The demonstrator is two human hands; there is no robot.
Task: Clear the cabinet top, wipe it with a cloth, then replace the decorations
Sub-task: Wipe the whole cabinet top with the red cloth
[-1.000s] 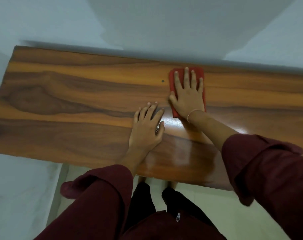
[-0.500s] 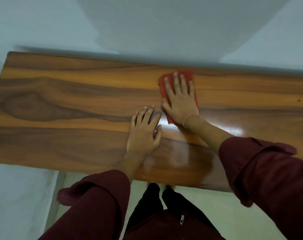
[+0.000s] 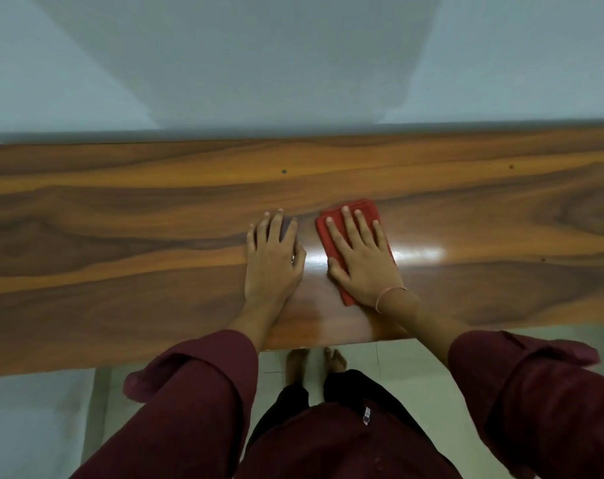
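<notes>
Compared with a second ago, the red cloth (image 3: pixel 354 248) is sitting nearer the front edge of the cabinet top (image 3: pixel 121 243), away from the wall. The right hand (image 3: pixel 361 257) is pressing flat on it, fingers spread, gripping nothing. The left hand (image 3: pixel 272 261) is lying flat and empty just beside it.

The tabletop (image 3: pixel 121 209) is a long glossy slab of dark-and-amber wood grain set against a pale wall, with a bright glare patch near its middle. A folded red cloth (image 3: pixel 328 233) lies flat near the centre, closer to the front edge. Both hands rest directly on it: the right hand (image 3: pixel 362 261) pressed flat on the cloth, the left hand (image 3: pixel 272 257) flat on bare wood just beside it.
</notes>
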